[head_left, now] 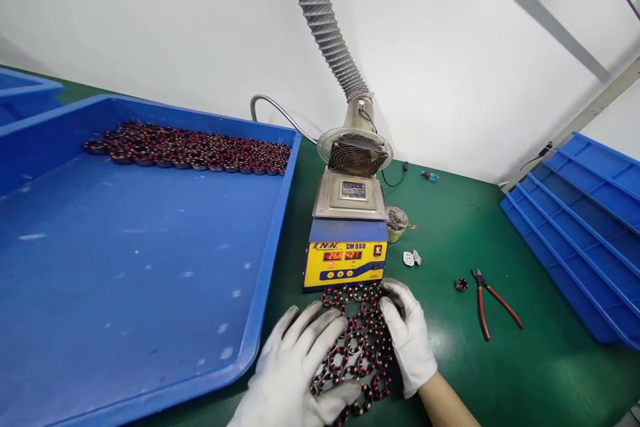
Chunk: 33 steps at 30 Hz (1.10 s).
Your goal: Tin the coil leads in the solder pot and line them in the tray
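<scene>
Several small dark ring-shaped parts [354, 345] with red and copper-coloured dots lie in a patch on the green table, right in front of the solder pot [346, 260]. My left hand [300, 360], in a white glove with greyed fingertips, lies over the left side of this patch with its fingers stretched out. At the right edge of the patch rests my right hand [407, 337], also gloved. Its fingers bend toward the rings, with a gap between thumb and forefinger. I see no part lifted in either hand.
A large blue tray [273, 260] on the left holds many similar rings along its far side. An exhaust hose [325, 14] rises behind the pot. A small cup [397, 224], metal scraps [412, 258], one loose ring [461, 284], red-handled cutters [484, 307] and blue trays [575, 234] lie right.
</scene>
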Available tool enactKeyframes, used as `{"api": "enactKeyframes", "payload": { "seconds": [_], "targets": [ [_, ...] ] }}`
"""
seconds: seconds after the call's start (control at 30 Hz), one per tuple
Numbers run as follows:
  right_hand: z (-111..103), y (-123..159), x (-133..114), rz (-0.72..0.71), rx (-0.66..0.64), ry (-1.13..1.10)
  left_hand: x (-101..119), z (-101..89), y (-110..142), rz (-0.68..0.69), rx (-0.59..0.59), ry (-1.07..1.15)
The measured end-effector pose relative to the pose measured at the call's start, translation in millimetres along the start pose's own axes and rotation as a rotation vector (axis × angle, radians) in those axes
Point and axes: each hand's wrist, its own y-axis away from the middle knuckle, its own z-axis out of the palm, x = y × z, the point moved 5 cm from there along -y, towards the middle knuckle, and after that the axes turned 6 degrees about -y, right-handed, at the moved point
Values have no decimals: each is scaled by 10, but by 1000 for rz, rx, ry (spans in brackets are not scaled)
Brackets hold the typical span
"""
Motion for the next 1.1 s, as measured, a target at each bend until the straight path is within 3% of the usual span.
{"api": "enactKeyframes", "payload": {
  "seconds": [0.13, 0.2, 0.27, 0.33, 0.4, 0.53, 0.6, 0.67, 0.77, 0.87, 1.0, 1.1],
  "targets": [
    [-645, -177, -9, -164, 288, 391, -57, -106, -8, -26, 143, 120],
    [-1021, -237, 127, -28, 418, 646, -85, -124, -19, -70, 154, 193],
    [-1309, -257, 359, 206, 432, 700, -96, -127, -27, -93, 153, 237],
    [-1443, -253, 550, 316, 400, 641, -89, -132, -31, -82, 154, 251],
    [-1445, -257, 645, 323, 370, 549, -61, -169, -34, -41, 175, 237],
    [-1177, -326, 470, 274, 277, 272, 79, -351, -115, 125, 115, 274],
    [-954, -396, 157, 219, 210, 82, 128, -509, -237, 148, 48, 347],
    [-680, -485, -265, 143, 105, -234, 93, -705, -433, 36, 37, 351],
    [-265, -613, -962, -40, -65, -552, -31, -1042, -770, -191, 163, 237],
    [100, -692, -1405, -147, -151, -697, -90, -1319, -1023, -208, 330, 142],
    [440, -736, -1543, -177, -200, -823, -242, -1475, -1061, -202, 476, 128],
    [534, -720, -1537, -204, -285, -775, -371, -1485, -974, -184, 453, 201]
  ]
}}
